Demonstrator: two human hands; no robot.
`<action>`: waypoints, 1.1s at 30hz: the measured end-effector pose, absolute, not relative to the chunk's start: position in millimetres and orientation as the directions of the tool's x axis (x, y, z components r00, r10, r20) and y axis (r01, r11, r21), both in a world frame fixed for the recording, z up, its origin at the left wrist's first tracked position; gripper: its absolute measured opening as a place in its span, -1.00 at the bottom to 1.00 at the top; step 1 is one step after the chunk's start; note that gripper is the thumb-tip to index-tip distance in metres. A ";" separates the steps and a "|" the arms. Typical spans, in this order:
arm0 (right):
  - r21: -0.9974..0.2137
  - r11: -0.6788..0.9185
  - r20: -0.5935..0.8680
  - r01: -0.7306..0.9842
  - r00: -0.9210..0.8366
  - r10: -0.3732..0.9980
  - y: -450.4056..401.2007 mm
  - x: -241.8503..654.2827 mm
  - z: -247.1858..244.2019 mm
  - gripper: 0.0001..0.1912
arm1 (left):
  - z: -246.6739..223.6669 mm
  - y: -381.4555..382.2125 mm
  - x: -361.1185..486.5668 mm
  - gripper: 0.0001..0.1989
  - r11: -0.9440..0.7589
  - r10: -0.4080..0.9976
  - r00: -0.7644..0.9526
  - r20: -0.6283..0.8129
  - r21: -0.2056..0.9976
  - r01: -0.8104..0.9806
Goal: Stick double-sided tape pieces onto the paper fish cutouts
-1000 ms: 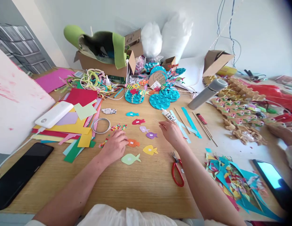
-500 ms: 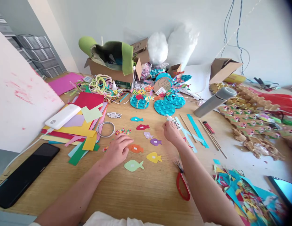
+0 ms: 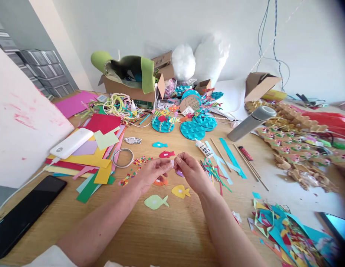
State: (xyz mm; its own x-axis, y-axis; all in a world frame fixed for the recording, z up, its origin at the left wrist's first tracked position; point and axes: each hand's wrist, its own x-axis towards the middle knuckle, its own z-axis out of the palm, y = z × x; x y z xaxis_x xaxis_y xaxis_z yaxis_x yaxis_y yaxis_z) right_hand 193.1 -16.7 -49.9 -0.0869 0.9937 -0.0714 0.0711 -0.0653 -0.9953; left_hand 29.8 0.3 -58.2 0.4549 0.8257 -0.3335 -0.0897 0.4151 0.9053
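Note:
Over the middle of the table, my left hand [image 3: 153,172] pinches a small pale lavender paper piece [image 3: 171,162]. The closed fingertips of my right hand [image 3: 191,172] meet the same piece at its right side. Just below them, a purple fish [image 3: 179,173] and an orange fish [image 3: 160,182] are partly hidden by the hands. Nearby lie a red fish [image 3: 167,154], a blue fish [image 3: 159,144], a yellow fish [image 3: 180,191] and a light green fish [image 3: 156,201]. A white glue bottle [image 3: 204,148] lies on its side beyond my right hand.
Coloured paper sheets [image 3: 104,124], a tape ring [image 3: 122,158] and a phone [image 3: 28,215] are at the left. Paper strips [image 3: 230,157], wooden sticks [image 3: 249,163], a grey flask [image 3: 252,122] and paper scraps [image 3: 289,230] lie at the right. Boxes [image 3: 130,89] stand behind.
My right hand has left the glue bottle and come toward my left hand. The lavender fish is off the table, and a lavender piece is between my fingers. The scissors are no longer visible.

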 end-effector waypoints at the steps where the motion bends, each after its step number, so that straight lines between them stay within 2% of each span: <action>1: -0.996 -0.077 -0.080 0.039 -0.080 0.994 -15.9 193.5 -51.9 -0.67 | -59.7 0.0 32.2 -0.50 0.433 0.802 0.498 -0.330 0.895 -0.106; 4: -0.995 -0.095 -0.094 -0.005 -0.067 0.993 -13.6 193.4 -56.8 -0.65 | -64.1 1.4 36.6 -0.56 0.472 0.786 0.515 -0.342 0.870 -0.144; 8: -0.994 -0.101 -0.104 0.051 -0.045 0.994 -9.3 196.9 -58.9 -0.66 | -66.5 7.7 35.8 -0.60 0.462 0.823 0.450 -0.347 0.870 -0.174; 11: -0.968 -0.034 -0.010 0.247 0.100 0.995 -6.6 204.6 -56.7 -0.75 | -65.4 12.1 33.0 -0.61 0.419 0.841 0.422 -0.339 0.901 -0.110; 13: -0.869 0.085 0.203 0.488 0.194 0.960 -7.4 208.2 -51.9 -0.85 | -64.8 14.7 31.8 -0.62 0.391 0.846 0.414 -0.336 0.919 -0.056; 15: -0.711 0.256 0.377 0.655 0.048 0.925 -10.6 208.1 -44.9 -0.89 | -64.9 17.4 31.5 -0.61 0.372 0.847 0.416 -0.330 0.928 -0.023; 16: -0.649 0.350 0.396 0.675 -0.093 0.914 -12.5 206.5 -41.3 -0.88 | -64.9 18.7 31.5 -0.60 0.363 0.845 0.426 -0.322 0.932 -0.017; 18: -0.605 0.459 0.337 0.650 -0.313 0.888 -15.7 201.8 -35.3 -0.87 | -64.2 21.0 31.2 -0.58 0.343 0.835 0.465 -0.293 0.939 -0.023; 21: -0.617 0.453 0.282 0.643 -0.357 0.890 -15.8 196.3 -30.3 -0.85 | -58.7 23.3 28.2 -0.57 0.335 0.807 0.525 -0.271 0.942 -0.030; 26: -0.593 0.504 0.300 0.628 -0.408 0.862 -1.1 197.9 -19.4 -0.75 | -43.9 39.5 15.8 -0.58 0.330 0.756 0.600 -0.262 0.944 -0.004; 28: -0.594 0.434 0.290 0.677 -0.323 0.901 9.6 199.0 -12.7 -0.69 | -44.3 57.5 12.1 -0.59 0.181 0.818 0.535 -0.213 0.977 0.112; 29: -0.601 0.381 0.291 0.703 -0.251 0.923 15.6 199.0 -9.8 -0.68 | -47.4 68.3 11.4 -0.61 0.051 0.889 0.428 -0.163 0.964 0.262; 30: -0.612 0.331 0.303 0.718 -0.173 0.937 21.7 198.6 -7.3 -0.70 | -52.3 79.5 11.6 -0.62 -0.065 0.958 0.277 -0.079 0.877 0.477; 33: -0.677 0.259 0.352 0.689 -0.007 0.936 36.9 196.5 -4.8 -0.81 | -74.7 107.5 17.0 -0.80 -0.073 0.996 0.086 0.021 0.743 0.665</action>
State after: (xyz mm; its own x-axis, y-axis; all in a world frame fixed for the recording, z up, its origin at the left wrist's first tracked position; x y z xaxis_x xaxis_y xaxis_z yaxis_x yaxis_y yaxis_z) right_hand 196.5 36.9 -4.8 -0.0068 0.9361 0.3515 0.6888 0.2592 -0.6771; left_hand 17.0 107.5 -74.7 0.0857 0.9961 0.0207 0.6651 -0.0727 0.7432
